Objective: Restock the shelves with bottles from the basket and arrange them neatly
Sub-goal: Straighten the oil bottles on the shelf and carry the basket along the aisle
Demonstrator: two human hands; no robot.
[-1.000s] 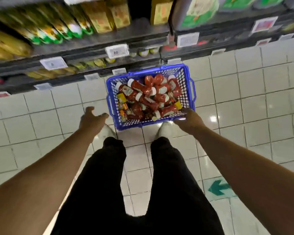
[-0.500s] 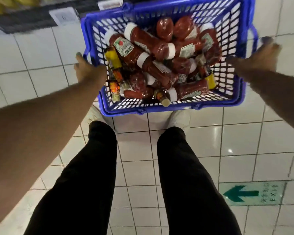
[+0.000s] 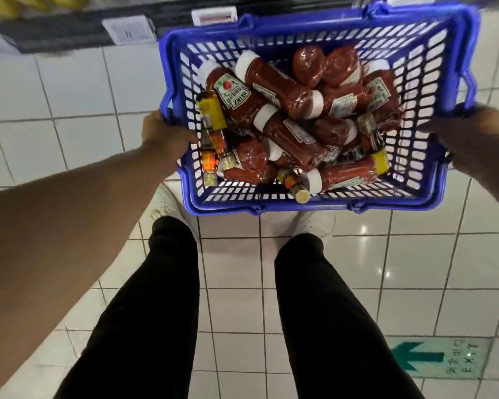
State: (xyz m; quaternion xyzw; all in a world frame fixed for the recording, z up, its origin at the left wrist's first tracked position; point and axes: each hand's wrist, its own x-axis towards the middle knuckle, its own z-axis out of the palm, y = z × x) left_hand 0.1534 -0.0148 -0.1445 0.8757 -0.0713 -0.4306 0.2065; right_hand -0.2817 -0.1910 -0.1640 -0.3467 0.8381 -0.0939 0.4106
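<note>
- Black trouser legs [image 3: 162,312] fill the near foreground, ending in white shoes [image 3: 314,223] planted on the tiled floor [image 3: 236,266].
- White glossy tiles lie bare on both sides of the legs; a green arrow sign [image 3: 435,358] is set into the floor to the person's right.
- Just beyond the shoes, the blue basket [image 3: 323,207] is held up between both hands, its near rim over the toes and its far rim close to the shelf.
- Stretched forward from the lower left, the left arm ends with the left hand [image 3: 163,133] on the basket's left rim, fingers curled over the edge and gripping it.
- From the right edge comes the right arm, and the right hand [image 3: 467,131] clasps the basket's right rim; its fingers wrap the rim, though blur hides their tips.
- Inside the basket, ketchup bottles [image 3: 285,96] with white caps lie piled on their sides, crossing one another and touching.
- Smaller sauce bottles [image 3: 212,125] with yellow and orange labels lie along the left wall, and others lie near the front and right of the pile.
- Farthest off, the dark shelf edge [image 3: 69,33] runs across the top, carrying price tags [image 3: 127,30]; a strip of bare floor separates it from the left hand.
</note>
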